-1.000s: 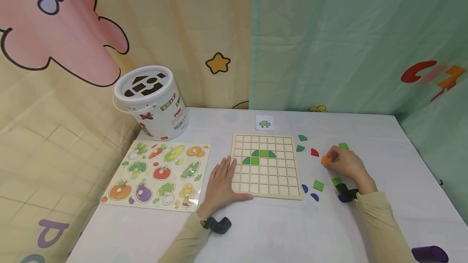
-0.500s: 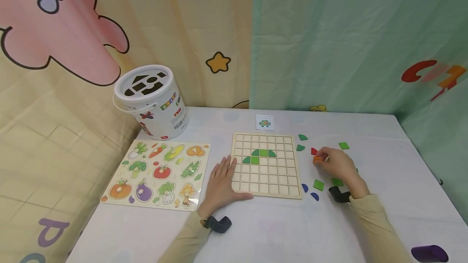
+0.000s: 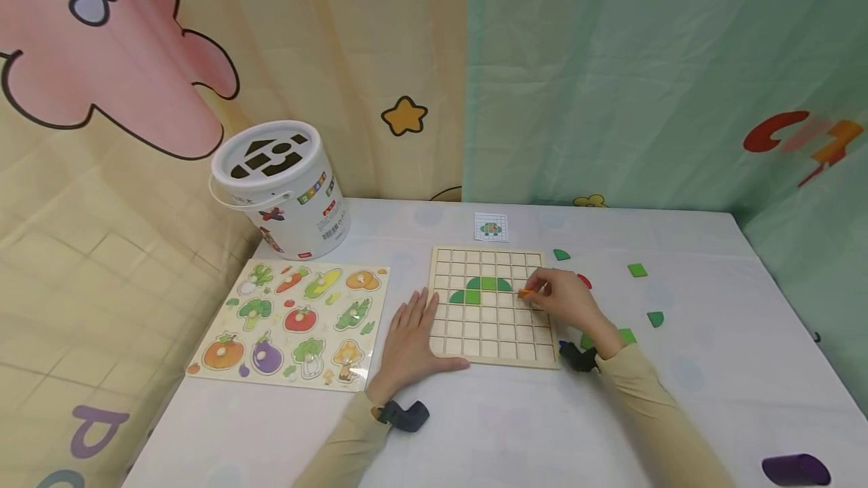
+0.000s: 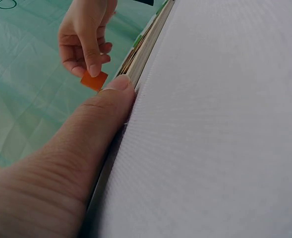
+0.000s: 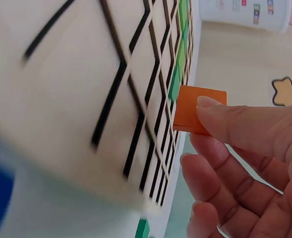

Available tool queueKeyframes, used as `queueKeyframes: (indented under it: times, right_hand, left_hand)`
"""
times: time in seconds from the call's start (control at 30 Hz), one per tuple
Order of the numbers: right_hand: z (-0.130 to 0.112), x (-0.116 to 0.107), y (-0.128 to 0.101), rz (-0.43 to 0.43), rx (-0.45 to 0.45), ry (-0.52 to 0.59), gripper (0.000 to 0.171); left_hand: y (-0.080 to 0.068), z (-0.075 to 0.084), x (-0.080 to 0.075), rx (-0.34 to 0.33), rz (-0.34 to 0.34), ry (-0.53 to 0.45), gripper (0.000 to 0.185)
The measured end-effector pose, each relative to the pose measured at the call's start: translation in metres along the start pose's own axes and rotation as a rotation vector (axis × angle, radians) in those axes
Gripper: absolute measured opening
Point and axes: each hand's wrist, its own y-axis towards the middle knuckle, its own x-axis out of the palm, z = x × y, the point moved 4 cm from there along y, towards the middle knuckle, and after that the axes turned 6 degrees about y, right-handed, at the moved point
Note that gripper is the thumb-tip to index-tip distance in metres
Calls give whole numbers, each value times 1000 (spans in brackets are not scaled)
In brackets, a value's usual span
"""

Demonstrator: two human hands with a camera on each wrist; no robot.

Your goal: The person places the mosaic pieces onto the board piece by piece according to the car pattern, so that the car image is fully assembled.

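Observation:
My right hand (image 3: 566,300) pinches an orange square tile (image 5: 188,109) between thumb and fingers, above the right side of a wooden grid board (image 3: 491,337). Set in the board's cells are green pieces: a square tile (image 3: 489,284), another square tile (image 3: 472,297), and quarter-round tiles (image 3: 504,285) at their ends. My left hand (image 3: 410,345) rests with straight fingers along the board's left edge, its thumb (image 4: 101,109) against the near edge. In the left wrist view the orange tile also shows beyond that thumb.
Right of the board lie loose tiles: a green square (image 3: 637,269), green quarter-rounds (image 3: 655,318) and a partly hidden red piece (image 3: 585,281). A small pattern card (image 3: 490,227) is behind the board. To the left are a vegetable puzzle (image 3: 288,326) and a white bucket (image 3: 291,202); a purple object (image 3: 796,470) lies front right.
My right hand has carried the orange tile leftward from among the loose tiles to over the board's right side. The left hand stays in place.

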Motion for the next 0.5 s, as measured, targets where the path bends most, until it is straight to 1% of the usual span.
queueKeyframes:
  times: [0.13, 0.3, 0.4, 0.5]
  right_hand:
    - [-10, 13, 9, -21, -28, 11, 8]
    - [-18, 28, 17, -46, -12, 29, 5]
    - [-23, 34, 21, -50, -15, 36, 5]
    - [-25, 38, 24, -56, -18, 32, 6]
  left_hand:
    - [0, 0, 0, -2, -4, -2, 123]
    - [-1, 0, -1, 0, 6, -2, 123]
    - [0, -1, 0, 5, 15, -5, 122]
    - [0, -1, 1, 3, 9, -3, 123]
